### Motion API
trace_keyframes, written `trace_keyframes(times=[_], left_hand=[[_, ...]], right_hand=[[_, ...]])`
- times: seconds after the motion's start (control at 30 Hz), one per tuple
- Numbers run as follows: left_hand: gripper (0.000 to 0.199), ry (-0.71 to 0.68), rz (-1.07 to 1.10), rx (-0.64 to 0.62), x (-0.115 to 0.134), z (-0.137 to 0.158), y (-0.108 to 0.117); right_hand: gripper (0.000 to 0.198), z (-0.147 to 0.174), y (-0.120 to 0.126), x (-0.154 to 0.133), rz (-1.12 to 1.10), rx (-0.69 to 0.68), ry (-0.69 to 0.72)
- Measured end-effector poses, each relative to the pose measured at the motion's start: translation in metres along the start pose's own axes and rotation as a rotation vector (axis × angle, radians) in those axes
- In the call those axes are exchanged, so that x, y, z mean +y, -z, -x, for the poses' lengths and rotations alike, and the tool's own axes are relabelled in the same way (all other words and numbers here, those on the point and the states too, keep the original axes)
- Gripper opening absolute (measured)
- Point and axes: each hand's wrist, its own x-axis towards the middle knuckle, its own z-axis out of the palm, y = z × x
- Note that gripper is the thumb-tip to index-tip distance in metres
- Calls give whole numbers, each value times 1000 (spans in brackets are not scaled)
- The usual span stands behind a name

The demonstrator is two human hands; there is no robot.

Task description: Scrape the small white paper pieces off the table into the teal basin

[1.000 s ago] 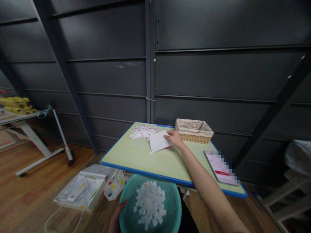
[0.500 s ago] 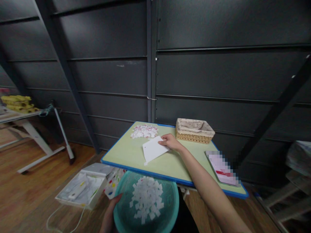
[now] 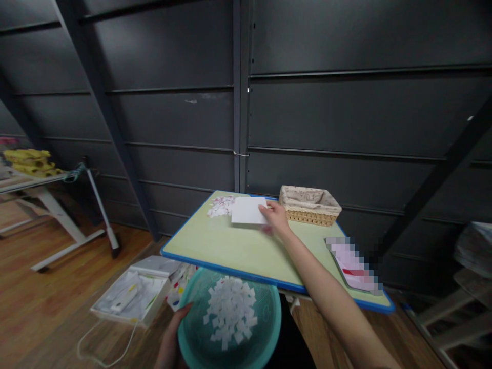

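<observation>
My right hand (image 3: 275, 217) is closed on the right end of a white card (image 3: 249, 210), held over the far part of the yellow-green table (image 3: 215, 238). Behind the card's left side lies a pile of small white paper pieces (image 3: 221, 206) with reddish marks, partly covered by it. My left hand (image 3: 177, 325) grips the left rim of a green plastic basket (image 3: 274, 333) below the table's front edge, its thumb over the rim and the other fingers hidden. Many small white paper squares (image 3: 231, 310) lie in the basket.
A wicker basket with a cloth lining (image 3: 309, 218) stands at the table's back right. A flat pinkish thing (image 3: 353, 269), partly pixelated, lies at the right edge. An open white box (image 3: 126, 302) with a cord sits on the floor at left. A dark panelled wall (image 3: 177, 118) rises behind.
My right hand has lifted the white card and moved it away from me, from the table's middle toward the paper pile. A small piece near the card's lower corner no longer shows. My left hand stays.
</observation>
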Motion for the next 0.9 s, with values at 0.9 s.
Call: trace_keyframes(times=[0.9], left_hand=[[70,46,51,6,2,11,-8]], right_hand=[[36,5,-6,14,490,-39,295]])
